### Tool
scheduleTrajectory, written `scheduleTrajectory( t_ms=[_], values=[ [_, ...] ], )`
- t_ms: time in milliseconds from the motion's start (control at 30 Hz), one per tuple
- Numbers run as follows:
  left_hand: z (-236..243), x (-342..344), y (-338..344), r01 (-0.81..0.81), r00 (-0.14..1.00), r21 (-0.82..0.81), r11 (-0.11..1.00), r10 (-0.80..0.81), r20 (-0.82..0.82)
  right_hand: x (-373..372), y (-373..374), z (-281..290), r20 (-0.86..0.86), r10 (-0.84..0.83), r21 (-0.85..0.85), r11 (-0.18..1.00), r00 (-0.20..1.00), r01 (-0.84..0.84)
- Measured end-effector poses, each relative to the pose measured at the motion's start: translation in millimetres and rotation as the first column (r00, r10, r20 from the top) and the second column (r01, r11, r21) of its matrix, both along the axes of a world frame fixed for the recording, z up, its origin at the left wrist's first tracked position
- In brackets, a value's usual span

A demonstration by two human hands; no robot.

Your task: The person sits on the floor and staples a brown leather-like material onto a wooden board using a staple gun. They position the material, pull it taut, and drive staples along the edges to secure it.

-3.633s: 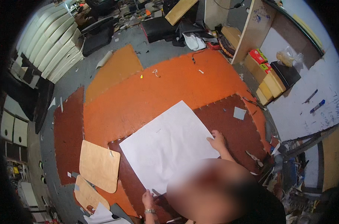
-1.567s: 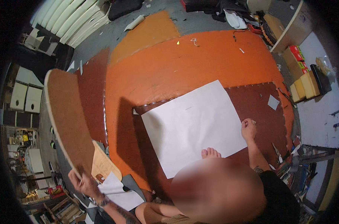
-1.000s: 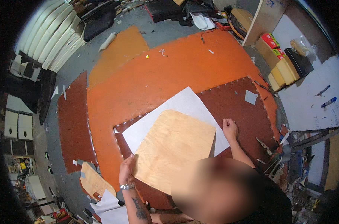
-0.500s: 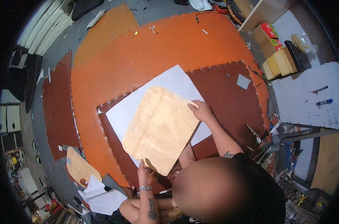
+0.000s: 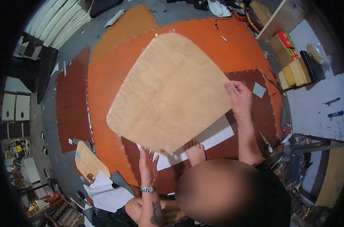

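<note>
A pale plywood board (image 5: 168,94) with rounded corners is held up in front of me, tilted. My right hand (image 5: 241,97) is closed on its right corner, thumb on the upper face. Just below the near left edge is my left hand (image 5: 147,166), with its fingers stretched apart and a metal watch on the wrist. Whether its fingertips touch the board I cannot tell. Under the board lies a white sheet (image 5: 217,133), mostly hidden, on a dark brown mat. My bare foot (image 5: 196,153) rests at the sheet's near edge.
An orange mat (image 5: 107,125) covers much of the floor. A smaller wooden board (image 5: 89,160) and a crumpled white piece (image 5: 108,193) lie at the left. Scissors (image 5: 265,142) lie at the right, near a white surface (image 5: 319,102) with markers and yellow blocks (image 5: 298,72).
The plywood board has risen off the white sheet, up toward me, and tilted. My right hand lifted with it, while my left hand loosened from the edge and spread its fingers.
</note>
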State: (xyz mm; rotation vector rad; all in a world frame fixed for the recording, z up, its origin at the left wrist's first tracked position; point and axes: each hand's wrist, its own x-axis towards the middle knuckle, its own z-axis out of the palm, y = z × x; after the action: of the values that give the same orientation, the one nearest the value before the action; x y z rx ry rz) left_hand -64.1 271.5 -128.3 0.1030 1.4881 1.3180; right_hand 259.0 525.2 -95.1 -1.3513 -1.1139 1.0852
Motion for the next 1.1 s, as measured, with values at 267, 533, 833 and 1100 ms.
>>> scheduleTrajectory(
  t_ms=[267, 533, 833, 1100],
  values=[
    [109.2, 23.8, 47.8, 0.073, 0.995, 0.614, 0.786, -0.098, 0.006, -54.3, -50.5, 75.9, -0.024, 0.925, 0.314, 0.366, 0.378, -0.876],
    [133.5, -53.7, -5.5, -0.194, 0.949, 0.073, 0.978, 0.206, -0.240, -79.5, -114.4, -78.7, -0.016, 0.939, -0.411, 0.307, 0.344, -0.858],
    [106.9, -50.7, -62.0, -0.117, 0.958, 0.124, 0.985, 0.145, -0.249, -34.1, -223.8, -120.4, 0.870, 0.490, -0.452, 0.835, 0.051, -0.314],
    [119.0, -38.5, -61.1, -0.103, 0.949, 0.067, 0.992, 0.118, -0.293, -124.9, -245.1, -239.6, 0.960, 0.189, -0.134, 0.958, 0.207, -0.254]
  ],
)
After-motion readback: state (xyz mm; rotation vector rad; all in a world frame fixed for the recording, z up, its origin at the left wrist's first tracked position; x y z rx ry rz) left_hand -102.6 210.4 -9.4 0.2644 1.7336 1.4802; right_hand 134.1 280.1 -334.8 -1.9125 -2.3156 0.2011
